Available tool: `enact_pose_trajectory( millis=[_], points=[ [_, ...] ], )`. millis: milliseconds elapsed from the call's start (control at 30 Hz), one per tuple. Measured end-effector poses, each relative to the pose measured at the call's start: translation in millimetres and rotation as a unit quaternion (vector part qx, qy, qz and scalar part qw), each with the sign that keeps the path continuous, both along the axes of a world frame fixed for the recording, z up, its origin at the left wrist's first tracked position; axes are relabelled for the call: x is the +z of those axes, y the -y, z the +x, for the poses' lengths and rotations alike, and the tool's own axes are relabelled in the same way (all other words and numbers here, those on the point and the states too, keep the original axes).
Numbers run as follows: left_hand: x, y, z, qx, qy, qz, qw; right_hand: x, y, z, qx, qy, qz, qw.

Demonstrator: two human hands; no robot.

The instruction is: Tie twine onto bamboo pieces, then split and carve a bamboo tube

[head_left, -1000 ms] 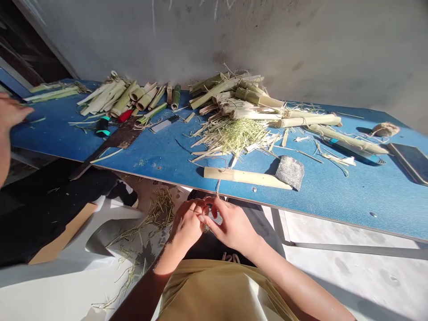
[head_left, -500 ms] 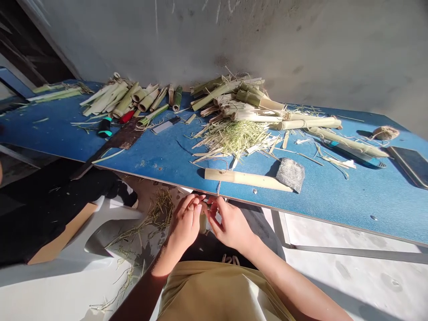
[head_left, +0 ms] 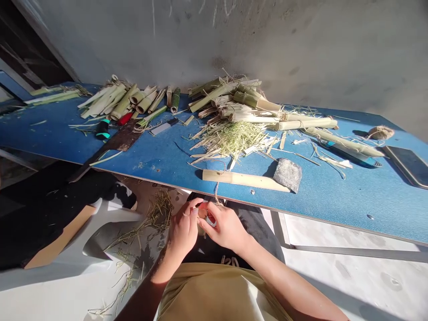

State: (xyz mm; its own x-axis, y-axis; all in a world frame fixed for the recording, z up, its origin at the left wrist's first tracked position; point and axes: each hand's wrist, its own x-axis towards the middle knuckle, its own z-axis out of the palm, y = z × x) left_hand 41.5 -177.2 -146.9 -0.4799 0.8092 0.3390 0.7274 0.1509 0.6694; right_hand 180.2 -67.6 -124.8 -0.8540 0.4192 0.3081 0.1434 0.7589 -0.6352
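Left hand [head_left: 182,232] and right hand [head_left: 227,227] pinch a small tan piece [head_left: 202,213], bottom centre. Split bamboo [head_left: 234,100] lies heaped upper centre.

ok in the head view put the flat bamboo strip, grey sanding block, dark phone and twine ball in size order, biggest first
Flat bamboo strip
Dark phone, cut off by the frame
Grey sanding block
Twine ball, though it lies farther from the camera, so last place is unsure

Your left hand [head_left: 182,232] and right hand [head_left: 227,227] covered most of the small object [head_left: 202,214] between them, so you could not tell what it was or how the twine [head_left: 216,191] met it. The right edge cut off the phone [head_left: 408,165] and the blue surface [head_left: 334,205].
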Motion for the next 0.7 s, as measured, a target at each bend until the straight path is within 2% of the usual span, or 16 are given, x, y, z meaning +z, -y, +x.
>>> enact_pose_trajectory(
  millis=[233, 367, 467, 567, 633, 700],
  points=[
    [-5.1, 8.5, 8.6, -0.054, -0.084, -0.03, 0.995, -8.1, -4.1, -4.9, -0.027, -0.098, 0.056, 0.993],
    [-1.0, 9.8, 7.5, -0.089, -0.08, -0.024, 0.992, -10.9, -6.4, -1.4, 0.0, -0.11, 0.071, 0.991],
    [2.2, 12.8, -2.2, -0.15, -0.006, 0.005, 0.989, -11.4, -7.3, 2.7, 0.026, -0.102, 0.034, 0.994],
    [-5.1, 15.5, -12.9, -0.208, 0.12, 0.059, 0.969, -10.0, -8.1, 6.6, 0.033, -0.093, 0.001, 0.995],
    [-12.3, 11.3, -17.4, -0.218, 0.232, 0.07, 0.945, -8.8, -9.2, 8.2, 0.04, -0.083, 0.003, 0.996],
    [-16.4, -0.2, -19.4, -0.202, 0.323, 0.041, 0.924, -8.0, -10.2, 8.6, 0.047, -0.069, 0.013, 0.996]
  ],
)
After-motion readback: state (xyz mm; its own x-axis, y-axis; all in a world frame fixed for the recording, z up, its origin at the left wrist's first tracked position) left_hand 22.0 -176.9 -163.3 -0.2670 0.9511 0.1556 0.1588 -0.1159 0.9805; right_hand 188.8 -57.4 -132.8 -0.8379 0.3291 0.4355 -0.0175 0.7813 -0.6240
